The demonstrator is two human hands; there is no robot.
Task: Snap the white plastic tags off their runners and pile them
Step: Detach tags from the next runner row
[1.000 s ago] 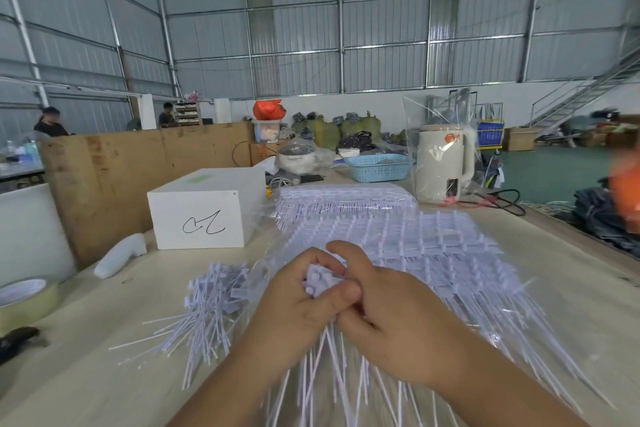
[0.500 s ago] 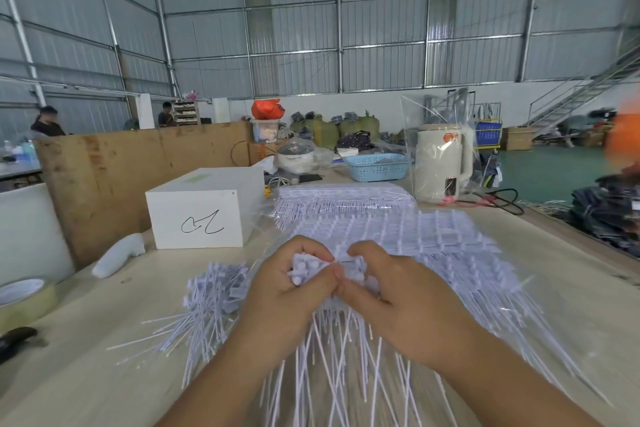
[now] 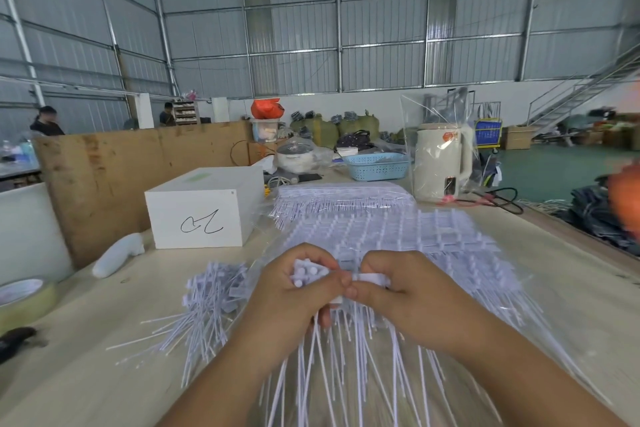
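White plastic tags point(image 3: 363, 340) fan out beneath both hands over the pale table point(image 3: 86, 385), thin tails toward the camera. The left hand point(image 3: 294, 295) curls round a clump of tag heads; the right hand point(image 3: 405, 298) pinches a white runner strip beside it, thumbs touching. Left of the left hand lies the pile of loose tags point(image 3: 211, 298). Beyond the hands, tag sheets point(image 3: 408, 232) spread out in clear plastic. Farther back, a blue basket point(image 3: 377, 166) holds contents I cannot make out, and a clear bag wraps a cream kettle point(image 3: 441, 163).
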